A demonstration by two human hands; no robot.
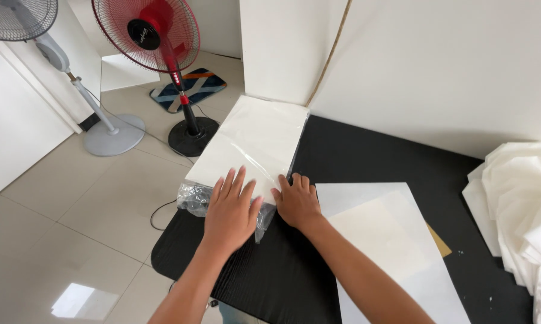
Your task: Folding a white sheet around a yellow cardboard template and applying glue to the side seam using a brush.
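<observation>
Left hand (230,210) spread flat, right hand (297,201) curled, both pressing plastic-wrapped paper stack (252,141) on black desk (294,270). Probably heavy, floppy, slippery in wrap; best gripped beneath the near edge under both palms.

Place: a plain home room used for packing work
Floor: pale tiles (72,198), patterned doormat (189,89) at 11 o'clock
Cooling: red pedestal fan (147,33), grey pedestal fan (21,18) at 10 o'clock
Work surface: black counter (366,156) against white walls (450,60)

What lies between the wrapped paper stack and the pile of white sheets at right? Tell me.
In the head view, two loose sheets on the black table lie between stack and pile.
</observation>
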